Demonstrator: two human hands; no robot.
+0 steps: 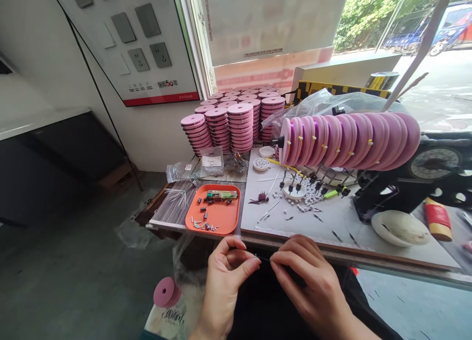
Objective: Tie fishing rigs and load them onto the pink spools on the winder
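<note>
My left hand (pixel 231 276) is in front of the table edge, thumb and index finger pinched on a tiny shiny piece (pixel 255 255) too small to name. From it a thin dark line (pixel 263 258) runs across to my right hand (pixel 306 271), whose thumb and fingertips are closed on its other end. Both hands are above my dark-clothed lap, a short gap apart. Just beyond the left hand lies an orange tray (pixel 233 221) with small black cylinders, little metal pieces and a green-labelled pack (pixel 221 195).
Pink spools (pixel 239 126) stand stacked at the back. A row of pink discs (pixel 339 139) sits on a black machine (pixel 398 183) at right. White beads (pixel 313 190), small dishes and a cream bowl (pixel 400 228) lie on the white board (pixel 295 234). A loose pink spool (pixel 164 292) rests below left.
</note>
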